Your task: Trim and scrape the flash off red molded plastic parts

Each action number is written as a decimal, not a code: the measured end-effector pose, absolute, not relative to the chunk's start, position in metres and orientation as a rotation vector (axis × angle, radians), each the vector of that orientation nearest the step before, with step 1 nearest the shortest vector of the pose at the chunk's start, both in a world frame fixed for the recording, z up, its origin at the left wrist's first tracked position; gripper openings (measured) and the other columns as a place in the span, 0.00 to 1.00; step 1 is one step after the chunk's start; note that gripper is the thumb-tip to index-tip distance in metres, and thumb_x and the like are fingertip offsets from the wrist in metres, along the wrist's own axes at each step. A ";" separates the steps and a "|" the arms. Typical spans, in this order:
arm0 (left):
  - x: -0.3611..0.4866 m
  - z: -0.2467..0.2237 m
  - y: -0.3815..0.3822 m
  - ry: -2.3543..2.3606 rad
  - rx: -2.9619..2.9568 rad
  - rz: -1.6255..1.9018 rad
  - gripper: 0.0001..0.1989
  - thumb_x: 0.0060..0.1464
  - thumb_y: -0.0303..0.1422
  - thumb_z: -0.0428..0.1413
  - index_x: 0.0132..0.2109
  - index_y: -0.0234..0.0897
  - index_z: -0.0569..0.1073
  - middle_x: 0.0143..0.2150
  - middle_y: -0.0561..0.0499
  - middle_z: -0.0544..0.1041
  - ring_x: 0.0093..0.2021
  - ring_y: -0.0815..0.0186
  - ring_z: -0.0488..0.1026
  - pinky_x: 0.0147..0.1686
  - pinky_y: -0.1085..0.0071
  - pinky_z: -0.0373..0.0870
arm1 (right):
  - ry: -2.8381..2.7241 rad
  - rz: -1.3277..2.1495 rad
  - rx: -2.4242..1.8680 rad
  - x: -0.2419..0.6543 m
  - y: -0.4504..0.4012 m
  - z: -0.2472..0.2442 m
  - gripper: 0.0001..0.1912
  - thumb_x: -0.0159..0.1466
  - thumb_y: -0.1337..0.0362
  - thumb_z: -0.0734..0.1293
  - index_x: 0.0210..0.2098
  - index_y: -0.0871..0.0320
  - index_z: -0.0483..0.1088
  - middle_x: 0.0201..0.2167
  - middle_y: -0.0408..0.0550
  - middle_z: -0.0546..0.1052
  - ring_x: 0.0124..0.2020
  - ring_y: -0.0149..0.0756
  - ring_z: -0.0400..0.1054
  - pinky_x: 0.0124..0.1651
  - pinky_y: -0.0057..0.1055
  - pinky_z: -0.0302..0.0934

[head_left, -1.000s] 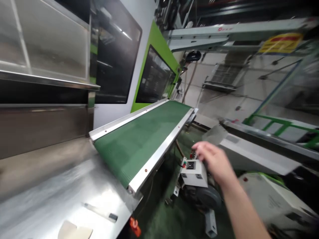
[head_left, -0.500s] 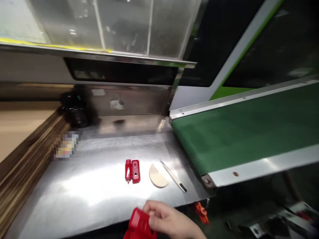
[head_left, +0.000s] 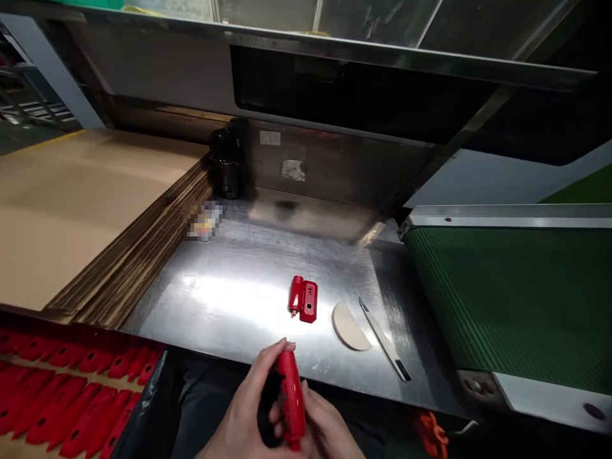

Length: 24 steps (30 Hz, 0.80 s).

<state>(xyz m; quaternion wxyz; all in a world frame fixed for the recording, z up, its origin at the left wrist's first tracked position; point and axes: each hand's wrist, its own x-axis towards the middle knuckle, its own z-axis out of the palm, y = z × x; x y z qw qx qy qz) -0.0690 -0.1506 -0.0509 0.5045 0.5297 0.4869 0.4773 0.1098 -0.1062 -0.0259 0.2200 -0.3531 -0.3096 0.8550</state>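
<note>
A red plastic part (head_left: pixel 292 398) is held upright between my two hands at the table's front edge. My left hand (head_left: pixel 248 408) grips it from the left, fingertips at its top end. From the right, the fingers of my right hand (head_left: pixel 325 421) press against its lower half. Another red part (head_left: pixel 303 299) lies on the metal table (head_left: pixel 229 255), beyond my hands. To the right of it are a beige disc with a notch cut out (head_left: pixel 350 328) and a craft knife (head_left: pixel 386 341), its blade pointing away.
Stacked brown cardboard sheets (head_left: pixel 95 191) fill the left side, with a black object (head_left: pixel 227 162) behind. A green conveyor (head_left: pixel 516 299) stands right. Rows of red parts (head_left: pixel 62 408) lie lower left; an orange item (head_left: pixel 433 433) hangs lower right.
The view has turned left, bringing the cardboard and the rows of red parts into sight. My left hand has appeared, and the held red part is now upright between both hands.
</note>
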 end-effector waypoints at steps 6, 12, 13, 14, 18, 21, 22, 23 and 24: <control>-0.069 -0.039 -0.156 1.079 1.069 1.170 0.60 0.42 0.47 0.78 0.77 0.44 0.58 0.76 0.34 0.63 0.75 0.39 0.64 0.75 0.47 0.59 | -1.773 1.181 -1.716 0.184 -0.050 0.018 0.27 0.73 0.36 0.59 0.40 0.53 0.73 0.33 0.48 0.78 0.35 0.43 0.73 0.39 0.36 0.64; -0.060 -0.035 -0.152 0.924 0.902 1.247 0.61 0.44 0.52 0.76 0.77 0.44 0.54 0.76 0.31 0.63 0.75 0.38 0.63 0.75 0.46 0.58 | -1.894 0.596 -2.043 0.229 0.026 0.006 0.13 0.65 0.51 0.64 0.42 0.53 0.70 0.41 0.54 0.79 0.44 0.53 0.74 0.41 0.41 0.61; -0.061 -0.036 -0.153 0.926 0.923 1.253 0.62 0.46 0.53 0.76 0.78 0.44 0.53 0.76 0.31 0.62 0.76 0.38 0.62 0.75 0.46 0.58 | -1.918 0.619 -2.048 0.232 0.031 0.002 0.12 0.64 0.52 0.65 0.41 0.53 0.70 0.38 0.52 0.79 0.41 0.53 0.75 0.39 0.41 0.61; -0.062 -0.037 -0.155 0.937 0.949 1.255 0.61 0.47 0.53 0.75 0.78 0.44 0.52 0.77 0.31 0.61 0.76 0.38 0.61 0.75 0.46 0.57 | -1.934 0.631 -2.051 0.234 0.033 0.000 0.12 0.64 0.52 0.65 0.40 0.53 0.70 0.35 0.51 0.78 0.38 0.51 0.74 0.38 0.41 0.60; -0.072 -0.032 -0.162 1.020 1.092 1.214 0.55 0.49 0.48 0.75 0.77 0.49 0.58 0.78 0.36 0.61 0.77 0.41 0.59 0.75 0.47 0.59 | -1.888 0.538 -2.068 0.241 0.019 0.008 0.18 0.70 0.48 0.58 0.42 0.53 0.70 0.43 0.56 0.75 0.41 0.52 0.74 0.40 0.43 0.63; -0.080 -0.023 -0.164 1.125 1.279 1.154 0.53 0.50 0.38 0.75 0.77 0.52 0.58 0.76 0.40 0.66 0.76 0.43 0.63 0.75 0.48 0.61 | -1.859 0.643 -1.994 0.237 -0.008 0.025 0.23 0.73 0.45 0.55 0.50 0.53 0.70 0.44 0.54 0.75 0.37 0.46 0.74 0.38 0.41 0.66; -0.082 -0.021 -0.164 1.133 1.364 1.141 0.55 0.49 0.37 0.75 0.77 0.53 0.57 0.75 0.41 0.67 0.75 0.43 0.65 0.74 0.49 0.62 | -1.880 0.785 -1.918 0.233 -0.018 0.032 0.24 0.74 0.44 0.55 0.55 0.52 0.70 0.42 0.52 0.76 0.36 0.45 0.74 0.38 0.40 0.67; -0.083 -0.018 -0.164 1.128 1.440 1.132 0.56 0.48 0.37 0.76 0.78 0.53 0.56 0.74 0.41 0.69 0.74 0.43 0.66 0.73 0.50 0.64 | -1.908 0.960 -1.820 0.229 -0.029 0.038 0.26 0.75 0.43 0.56 0.60 0.51 0.70 0.40 0.50 0.77 0.36 0.44 0.74 0.40 0.39 0.69; -0.084 -0.016 -0.163 1.119 1.498 1.125 0.57 0.48 0.37 0.76 0.78 0.52 0.55 0.74 0.40 0.70 0.73 0.42 0.67 0.72 0.51 0.67 | -1.936 1.143 -1.715 0.223 -0.039 0.044 0.28 0.75 0.42 0.56 0.64 0.50 0.69 0.39 0.49 0.78 0.38 0.44 0.75 0.44 0.39 0.71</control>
